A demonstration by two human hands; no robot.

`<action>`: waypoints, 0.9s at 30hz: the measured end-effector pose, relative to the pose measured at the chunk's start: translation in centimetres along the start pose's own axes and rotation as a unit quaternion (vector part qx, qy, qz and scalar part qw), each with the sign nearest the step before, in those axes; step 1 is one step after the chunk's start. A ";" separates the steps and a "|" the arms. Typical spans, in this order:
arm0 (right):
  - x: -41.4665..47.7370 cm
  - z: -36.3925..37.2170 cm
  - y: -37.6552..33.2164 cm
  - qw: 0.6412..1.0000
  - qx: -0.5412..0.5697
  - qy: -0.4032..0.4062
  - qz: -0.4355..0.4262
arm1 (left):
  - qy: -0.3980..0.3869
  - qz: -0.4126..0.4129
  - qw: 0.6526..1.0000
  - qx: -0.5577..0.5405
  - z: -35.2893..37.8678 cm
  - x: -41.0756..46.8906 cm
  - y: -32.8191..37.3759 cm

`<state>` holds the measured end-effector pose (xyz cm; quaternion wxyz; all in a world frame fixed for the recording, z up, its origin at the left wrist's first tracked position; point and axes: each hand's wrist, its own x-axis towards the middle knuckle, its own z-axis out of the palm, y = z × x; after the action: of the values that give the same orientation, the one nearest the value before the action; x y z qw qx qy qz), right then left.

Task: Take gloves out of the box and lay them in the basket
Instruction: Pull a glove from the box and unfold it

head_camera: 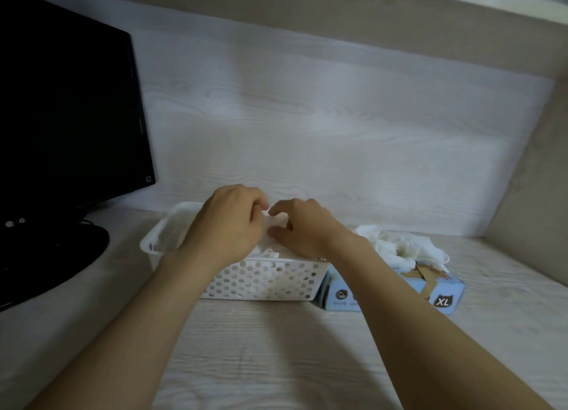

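One pale wood-grain desk point(276, 354) carries everything. One black monitor point(67, 117) stands at its left end. One white perforated basket point(261, 282) sits in the middle, and one light-blue box point(444, 289) marked XL lies just beside it on the right, touching or nearly touching its corner. A crumpled heap of white gloves point(405, 246) bulges from the box's torn top; how many there are cannot be told. Two bare forearms reach forward from the near edge and meet over the basket. The left hand point(229, 222) and the right hand point(302, 229) are knuckles-up with fingers curled, and both pinch one white glove point(275, 222) between their fingertips, low over the basket's inside, where more white material lies.
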<state>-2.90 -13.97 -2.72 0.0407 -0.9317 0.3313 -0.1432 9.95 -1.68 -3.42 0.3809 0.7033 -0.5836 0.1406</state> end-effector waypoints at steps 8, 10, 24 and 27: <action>-4.3 0.6 4.0 0.955 0.111 0.271 0.041 | 0.082 0.136 0.987 0.021 3.7 -3.1 5.5; -6.0 0.4 5.2 0.944 0.122 0.302 0.054 | 0.081 0.173 0.980 0.045 4.9 -3.7 6.1; -12.4 0.5 12.6 0.957 0.015 0.288 0.032 | -0.008 0.240 0.960 0.144 8.9 -4.7 9.4; -12.2 0.9 12.7 0.946 0.007 0.323 0.024 | -0.006 0.241 0.955 0.170 9.1 -4.9 9.5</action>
<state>-19.30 -16.15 -8.69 -0.0581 -0.8267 0.3483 -0.4380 -2.45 -4.80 -9.13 0.2068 0.5969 -0.7055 0.3211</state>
